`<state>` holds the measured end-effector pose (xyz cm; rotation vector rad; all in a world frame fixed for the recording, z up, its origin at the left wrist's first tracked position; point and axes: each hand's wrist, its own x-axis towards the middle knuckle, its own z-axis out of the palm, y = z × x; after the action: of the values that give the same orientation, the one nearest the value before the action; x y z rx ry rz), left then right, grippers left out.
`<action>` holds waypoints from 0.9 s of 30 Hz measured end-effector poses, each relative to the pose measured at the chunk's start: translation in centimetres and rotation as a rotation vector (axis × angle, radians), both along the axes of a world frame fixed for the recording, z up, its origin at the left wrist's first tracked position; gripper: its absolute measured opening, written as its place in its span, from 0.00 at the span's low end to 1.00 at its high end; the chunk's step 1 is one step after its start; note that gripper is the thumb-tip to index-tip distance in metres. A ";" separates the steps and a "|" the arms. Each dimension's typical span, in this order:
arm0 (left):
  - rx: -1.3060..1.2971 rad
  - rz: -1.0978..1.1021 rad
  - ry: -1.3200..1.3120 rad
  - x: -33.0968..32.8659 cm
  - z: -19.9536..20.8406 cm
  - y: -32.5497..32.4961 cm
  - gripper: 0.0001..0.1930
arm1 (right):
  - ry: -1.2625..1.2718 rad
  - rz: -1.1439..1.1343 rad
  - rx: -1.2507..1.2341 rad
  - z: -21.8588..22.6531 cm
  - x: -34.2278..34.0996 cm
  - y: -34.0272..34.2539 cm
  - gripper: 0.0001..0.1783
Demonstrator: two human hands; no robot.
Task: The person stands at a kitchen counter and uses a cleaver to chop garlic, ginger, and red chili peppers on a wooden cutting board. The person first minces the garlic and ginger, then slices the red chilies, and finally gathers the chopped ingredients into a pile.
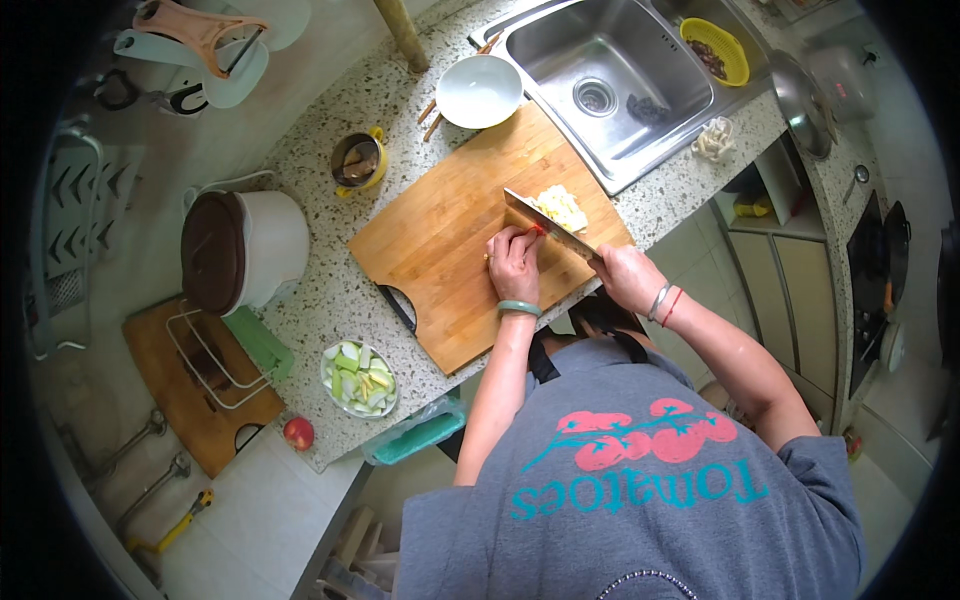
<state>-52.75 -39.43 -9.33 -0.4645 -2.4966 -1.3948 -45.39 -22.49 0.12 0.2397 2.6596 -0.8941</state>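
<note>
My right hand (632, 280) is wrapped round the handle of a kitchen knife (552, 224), whose broad blade slants up and left over a wooden cutting board (450, 240). Close to the blade, my left hand (514, 258) has its fingertips curled onto a small red piece of food (539, 229), maybe chili pepper. Most of that piece is hidden by the fingers and blade. On the knife's far side lies a pile of chopped pale yellow and white bits (560, 207), also on the board.
Beyond the board are a white bowl (480, 90) over chopsticks and a steel sink (610, 80) holding a yellow basket (715, 52). Leftward stand a yellow-handled cup (358, 163), a lidded white pot (270, 245) and a plate of cut green vegetable (358, 379).
</note>
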 end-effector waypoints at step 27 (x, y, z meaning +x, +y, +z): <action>0.038 0.040 -0.048 0.0 0.0 0.3 0.07 | -0.035 -0.052 -0.020 -0.5 -0.4 -0.7 0.13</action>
<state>-52.75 -39.16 -9.29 -0.3758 -2.4978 -1.4528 -45.84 -23.18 -0.33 0.3184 2.6226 -0.9232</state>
